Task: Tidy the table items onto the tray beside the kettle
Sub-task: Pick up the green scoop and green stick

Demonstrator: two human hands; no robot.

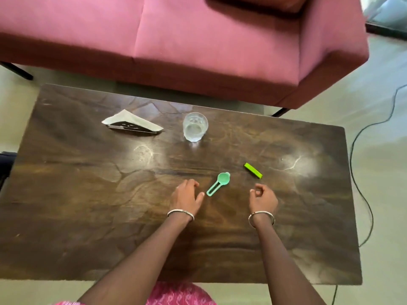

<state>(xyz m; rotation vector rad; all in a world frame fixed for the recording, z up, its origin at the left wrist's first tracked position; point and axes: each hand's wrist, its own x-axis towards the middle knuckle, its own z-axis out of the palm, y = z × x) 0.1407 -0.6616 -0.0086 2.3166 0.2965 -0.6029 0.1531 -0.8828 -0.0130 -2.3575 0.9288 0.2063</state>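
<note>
On the dark wooden table (88, 194) lie a mint-green measuring scoop (219, 183), a lime-green bar-shaped clip (253, 171), a clear drinking glass (195, 126) and a black napkin holder with white napkins (132, 124). My left hand (186, 195) hovers just left of the scoop's handle, fingers spread and empty. My right hand (263, 195) is to the right of the scoop and below the clip, fingers curled with nothing in them. No tray or kettle is in view.
A pink sofa (198, 40) stands beyond the table's far edge. A black cable (361, 194) runs along the floor to the right of the table. A dark object (5, 166) sits at the left edge of the view.
</note>
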